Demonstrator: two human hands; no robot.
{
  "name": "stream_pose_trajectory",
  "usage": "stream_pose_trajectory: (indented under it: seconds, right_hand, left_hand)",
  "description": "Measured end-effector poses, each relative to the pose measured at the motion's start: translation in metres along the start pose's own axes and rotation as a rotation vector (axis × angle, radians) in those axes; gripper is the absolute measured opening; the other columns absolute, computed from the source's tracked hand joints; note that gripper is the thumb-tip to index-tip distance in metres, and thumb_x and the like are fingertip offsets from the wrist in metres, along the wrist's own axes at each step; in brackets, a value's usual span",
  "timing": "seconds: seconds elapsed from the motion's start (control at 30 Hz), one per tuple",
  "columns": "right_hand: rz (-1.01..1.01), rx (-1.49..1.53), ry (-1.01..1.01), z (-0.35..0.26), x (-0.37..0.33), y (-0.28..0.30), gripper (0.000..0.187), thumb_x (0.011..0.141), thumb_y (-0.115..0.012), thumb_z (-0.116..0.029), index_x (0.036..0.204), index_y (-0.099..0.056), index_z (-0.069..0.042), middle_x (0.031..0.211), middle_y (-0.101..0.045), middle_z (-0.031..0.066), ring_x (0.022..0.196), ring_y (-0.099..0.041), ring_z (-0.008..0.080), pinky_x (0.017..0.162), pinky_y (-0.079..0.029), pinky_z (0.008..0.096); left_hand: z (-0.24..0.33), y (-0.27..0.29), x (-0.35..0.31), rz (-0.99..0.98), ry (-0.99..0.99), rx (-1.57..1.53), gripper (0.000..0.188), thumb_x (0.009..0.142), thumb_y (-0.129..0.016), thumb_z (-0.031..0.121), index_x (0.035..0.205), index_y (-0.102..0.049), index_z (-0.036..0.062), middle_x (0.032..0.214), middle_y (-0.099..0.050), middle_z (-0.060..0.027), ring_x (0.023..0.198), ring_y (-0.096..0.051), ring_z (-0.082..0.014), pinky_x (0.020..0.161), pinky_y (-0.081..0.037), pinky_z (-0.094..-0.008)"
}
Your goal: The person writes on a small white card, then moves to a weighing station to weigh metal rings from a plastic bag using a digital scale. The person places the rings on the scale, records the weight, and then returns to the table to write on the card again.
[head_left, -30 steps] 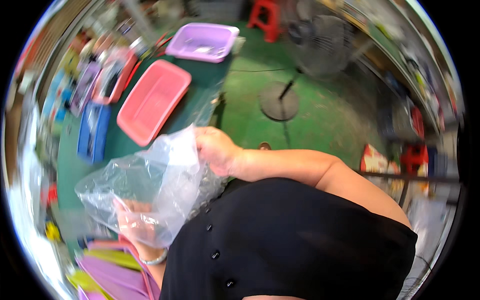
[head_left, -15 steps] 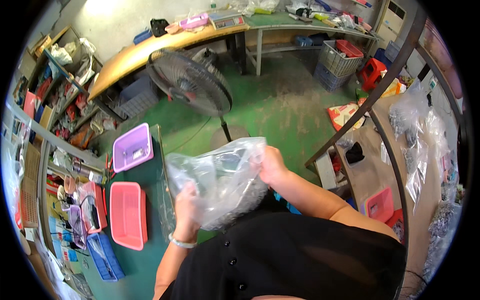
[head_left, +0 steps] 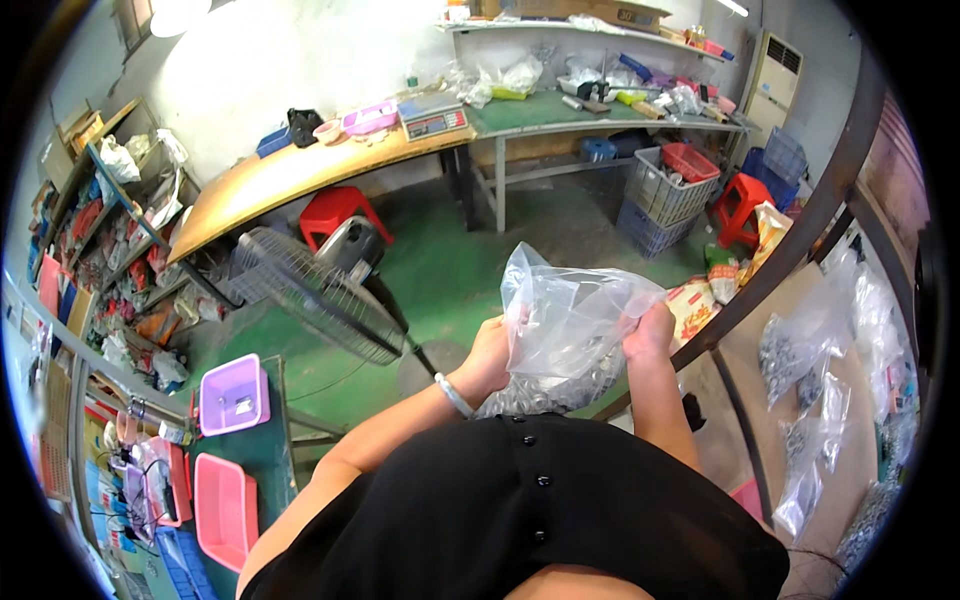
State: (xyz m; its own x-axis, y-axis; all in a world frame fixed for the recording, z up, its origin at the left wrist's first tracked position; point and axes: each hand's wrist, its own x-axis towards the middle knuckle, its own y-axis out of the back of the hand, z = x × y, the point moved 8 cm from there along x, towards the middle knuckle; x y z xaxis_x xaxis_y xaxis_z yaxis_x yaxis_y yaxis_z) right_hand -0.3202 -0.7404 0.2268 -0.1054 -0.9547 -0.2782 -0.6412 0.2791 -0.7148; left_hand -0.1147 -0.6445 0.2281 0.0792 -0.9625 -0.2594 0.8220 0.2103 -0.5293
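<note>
Fingers of left hand (head_left: 487, 354) and right hand (head_left: 651, 330) grip a clear plastic bag (head_left: 565, 325); slackening could spill small grey pieces (head_left: 560, 393).

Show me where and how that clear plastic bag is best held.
Probably by the loose upper film of the clear plastic bag, one hand per side, as the left hand and right hand do: it is slack there, while grey pieces bulge below.

We can make out dark printed digits on the brown cardboard box (head_left: 575, 11). Red print marks the white-and-red sack (head_left: 692, 308), too small for us to read.
</note>
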Motion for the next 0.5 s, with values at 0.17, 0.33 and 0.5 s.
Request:
stream_pose_trajectory:
  seconds: [0.17, 0.33, 0.5]
  right_hand:
    - [0.090, -0.005, 0.199, -0.070, 0.073, 0.030, 0.023, 0.081, -0.041, -0.012, 0.095, -0.057, -0.004, 0.091, -0.060, 0.0112, 0.082, -0.060, 0.0270, 0.069, -0.052, 0.0397]
    - [0.217, 0.165, 0.325, -0.105, 0.129, 0.047, 0.017, 0.076, -0.047, -0.009, 0.086, -0.058, 0.000, 0.079, -0.058, 0.0079, 0.068, -0.058, 0.0198, 0.054, -0.048, 0.0283]
    - [0.477, 0.142, 0.476, -0.112, 0.158, 0.072, 0.024, 0.076, -0.048, -0.012, 0.093, -0.059, 0.002, 0.088, -0.060, 0.0108, 0.077, -0.060, 0.0247, 0.066, -0.051, 0.0336]
  left_hand:
    - [0.028, -0.092, 0.077, -0.125, 0.017, 0.134, 0.027, 0.090, -0.043, 0.019, 0.090, -0.060, -0.0022, 0.084, -0.061, -0.0099, 0.071, -0.059, -0.0180, 0.061, -0.048, -0.0303]
    - [0.007, -0.144, 0.180, -0.235, 0.112, 0.304, 0.033, 0.091, -0.040, 0.024, 0.094, -0.058, -0.0036, 0.084, -0.061, -0.0122, 0.070, -0.059, -0.0203, 0.062, -0.048, -0.0336]
    - [-0.040, -0.175, 0.263, -0.312, 0.292, 0.426, 0.037, 0.091, -0.042, 0.031, 0.085, -0.057, -0.0028, 0.072, -0.058, -0.0116, 0.059, -0.057, -0.0204, 0.052, -0.045, -0.0353]
